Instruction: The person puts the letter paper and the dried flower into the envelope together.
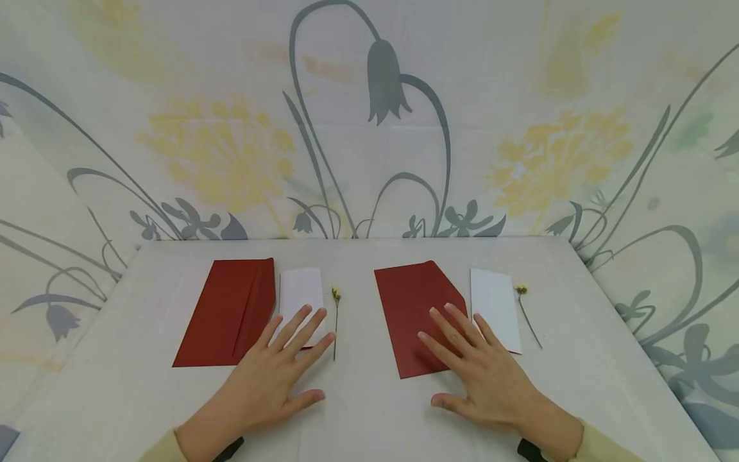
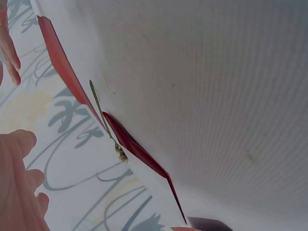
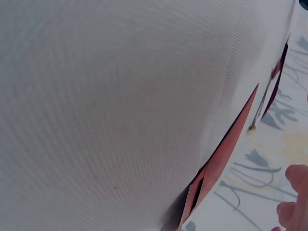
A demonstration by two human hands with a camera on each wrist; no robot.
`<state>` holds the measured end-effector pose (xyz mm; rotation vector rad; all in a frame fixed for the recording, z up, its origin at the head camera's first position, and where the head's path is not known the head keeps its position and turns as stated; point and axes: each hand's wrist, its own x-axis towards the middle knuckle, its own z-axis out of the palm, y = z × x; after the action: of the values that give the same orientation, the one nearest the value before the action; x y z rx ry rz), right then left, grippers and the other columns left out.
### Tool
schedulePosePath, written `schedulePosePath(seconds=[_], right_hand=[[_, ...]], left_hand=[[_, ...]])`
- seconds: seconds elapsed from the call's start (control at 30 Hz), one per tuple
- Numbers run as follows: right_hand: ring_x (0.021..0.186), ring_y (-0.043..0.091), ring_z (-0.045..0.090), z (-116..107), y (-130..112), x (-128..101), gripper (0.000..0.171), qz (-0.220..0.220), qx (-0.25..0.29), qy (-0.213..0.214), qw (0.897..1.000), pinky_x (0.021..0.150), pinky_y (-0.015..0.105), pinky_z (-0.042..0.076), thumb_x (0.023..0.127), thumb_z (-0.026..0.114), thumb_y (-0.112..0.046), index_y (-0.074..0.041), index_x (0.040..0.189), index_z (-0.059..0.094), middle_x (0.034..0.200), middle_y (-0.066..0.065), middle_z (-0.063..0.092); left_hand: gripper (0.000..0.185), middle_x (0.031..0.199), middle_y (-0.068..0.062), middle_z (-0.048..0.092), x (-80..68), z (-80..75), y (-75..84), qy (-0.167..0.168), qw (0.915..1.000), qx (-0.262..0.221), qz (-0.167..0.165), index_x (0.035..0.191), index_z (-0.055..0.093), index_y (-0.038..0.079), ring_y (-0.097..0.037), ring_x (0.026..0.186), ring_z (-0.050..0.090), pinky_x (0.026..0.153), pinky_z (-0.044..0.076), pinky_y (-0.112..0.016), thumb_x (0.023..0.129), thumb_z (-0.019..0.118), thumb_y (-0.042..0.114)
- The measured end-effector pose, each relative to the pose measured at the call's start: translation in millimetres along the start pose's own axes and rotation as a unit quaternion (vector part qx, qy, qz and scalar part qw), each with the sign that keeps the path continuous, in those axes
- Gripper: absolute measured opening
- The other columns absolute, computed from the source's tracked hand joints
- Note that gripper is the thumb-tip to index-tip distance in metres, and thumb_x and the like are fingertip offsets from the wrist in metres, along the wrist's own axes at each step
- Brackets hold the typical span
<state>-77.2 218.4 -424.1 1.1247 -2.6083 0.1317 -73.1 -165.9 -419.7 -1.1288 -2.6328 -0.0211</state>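
Two sets lie side by side on the white table [image 1: 369, 417]. On the left are a red envelope [image 1: 222, 314], a white card [image 1: 301, 289] and a dried flower [image 1: 336, 317]. My left hand [image 1: 277, 375] lies flat with its fingers spread, the fingertips touching the envelope's lower right corner and the card's near edge. On the right are a red envelope [image 1: 412, 314], a white card [image 1: 493, 301] and a dried flower [image 1: 528, 314]. My right hand [image 1: 482, 372] rests flat, fingers straight over that envelope and the card's near end. The wrist views show envelope edges [image 2: 139, 149] [image 3: 226, 149] side-on.
A floral cloth backdrop [image 1: 369, 128] rises behind the table and wraps round both sides. The table's far edge runs just beyond the envelopes. Bare white cloth lies between the two sets and in front of the hands.
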Motion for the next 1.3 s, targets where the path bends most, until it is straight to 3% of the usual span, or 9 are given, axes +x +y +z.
schedulePosePath(seconds=[0.23, 0.4, 0.6, 0.73, 0.83, 0.9, 1.0, 1.2, 1.3], right_hand=[[0.148, 0.036, 0.022, -1, 2, 3, 0.081, -0.008, 0.011, 0.017, 1.0, 0.119, 0.047, 0.013, 0.088, 0.061, -0.062, -0.019, 0.153, 0.041, 0.163, 0.009, 0.024], [0.143, 0.031, 0.035, -3, 1, 4, 0.064, 0.01, 0.032, 0.045, 0.998, 0.118, 0.034, 0.02, 0.096, 0.053, -0.058, -0.014, 0.142, 0.056, 0.156, 0.007, 0.04], [0.134, 0.028, 0.048, -3, -1, 9, 0.05, 0.035, 0.066, 0.081, 0.994, 0.101, 0.044, 0.047, 0.098, 0.057, -0.049, -0.013, 0.131, 0.066, 0.146, 0.005, 0.053], [0.133, 0.027, 0.05, 1, -4, 18, 0.046, 0.032, 0.096, 0.082, 0.991, 0.099, 0.045, 0.049, 0.099, 0.058, -0.044, -0.012, 0.13, 0.067, 0.143, 0.005, 0.056], [0.134, 0.025, 0.049, 5, -8, 27, 0.047, 0.021, 0.099, 0.071, 0.992, 0.101, 0.043, 0.047, 0.1, 0.056, -0.045, -0.012, 0.131, 0.066, 0.144, 0.004, 0.055], [0.135, 0.024, 0.048, 7, -11, 33, 0.048, 0.01, 0.098, 0.064, 0.993, 0.103, 0.042, 0.046, 0.1, 0.054, -0.046, -0.012, 0.132, 0.065, 0.144, 0.005, 0.055], [0.134, 0.024, 0.049, 11, -15, 43, 0.048, -0.017, 0.095, 0.062, 0.993, 0.103, 0.041, 0.046, 0.1, 0.054, -0.046, -0.012, 0.132, 0.065, 0.142, 0.006, 0.057], [0.133, 0.025, 0.05, 19, -25, 60, 0.044, -0.077, 0.089, 0.049, 0.992, 0.105, 0.038, 0.044, 0.099, 0.058, -0.041, -0.012, 0.13, 0.066, 0.137, 0.009, 0.06], [0.132, 0.025, 0.051, 23, -31, 67, 0.042, -0.105, 0.078, 0.041, 0.991, 0.107, 0.036, 0.042, 0.099, 0.059, -0.04, -0.012, 0.13, 0.066, 0.136, 0.008, 0.061]], left_hand=[[0.066, 0.167, -0.006, 0.01, 4.4, -2.6, -3.6, 0.005, 1.0, 0.002, 0.0, 0.152, 0.041, 0.019, -0.033, 0.151, 0.012, 0.117, 0.015, -0.057, 0.1, 0.042, 0.058], [0.061, 0.158, -0.008, 0.036, 5.1, -4.9, -5.4, 0.044, 0.9987, -0.027, 0.003, 0.141, 0.056, 0.016, -0.031, 0.144, 0.032, 0.111, 0.031, -0.057, 0.105, 0.025, 0.053], [0.046, 0.13, -0.004, 0.063, 1.8, -5.6, -12.6, 0.121, 0.9883, -0.091, -0.016, 0.119, 0.069, 0.015, -0.023, 0.116, 0.061, 0.089, 0.055, -0.043, 0.105, 0.038, 0.044], [0.038, 0.11, 0.002, 0.069, -4.5, -6.1, -20.3, 0.168, 0.9784, -0.111, -0.045, 0.108, 0.071, 0.016, -0.013, 0.095, 0.067, 0.067, 0.058, -0.033, 0.104, 0.042, 0.04], [0.019, 0.099, 0.006, 0.07, -10.8, -6.6, -26.1, 0.188, 0.9719, -0.121, -0.075, 0.104, 0.071, 0.018, -0.009, 0.084, 0.067, 0.056, 0.055, -0.027, 0.098, 0.058, 0.029], [0.013, 0.096, 0.007, 0.07, -15.1, -7.9, -29.7, 0.19, 0.9678, -0.131, -0.101, 0.102, 0.072, 0.018, -0.007, 0.077, 0.065, 0.055, 0.053, -0.023, 0.089, 0.069, 0.02], [0.023, 0.096, 0.008, 0.071, -21.6, -10.5, -35.0, 0.177, 0.9602, -0.152, -0.154, 0.102, 0.073, 0.017, -0.007, 0.078, 0.065, 0.061, 0.055, -0.026, 0.08, 0.077, 0.01], [0.023, 0.097, 0.011, 0.071, -38.8, -15.0, -53.4, 0.127, 0.9327, -0.233, -0.244, 0.109, 0.069, 0.018, -0.012, 0.082, 0.064, 0.069, 0.053, -0.028, 0.089, 0.074, 0.009], [0.026, 0.107, 0.006, 0.07, -50.5, -13.5, -67.6, 0.097, 0.9196, -0.273, -0.266, 0.117, 0.065, 0.017, -0.018, 0.098, 0.066, 0.081, 0.053, -0.028, 0.093, 0.071, 0.013]])
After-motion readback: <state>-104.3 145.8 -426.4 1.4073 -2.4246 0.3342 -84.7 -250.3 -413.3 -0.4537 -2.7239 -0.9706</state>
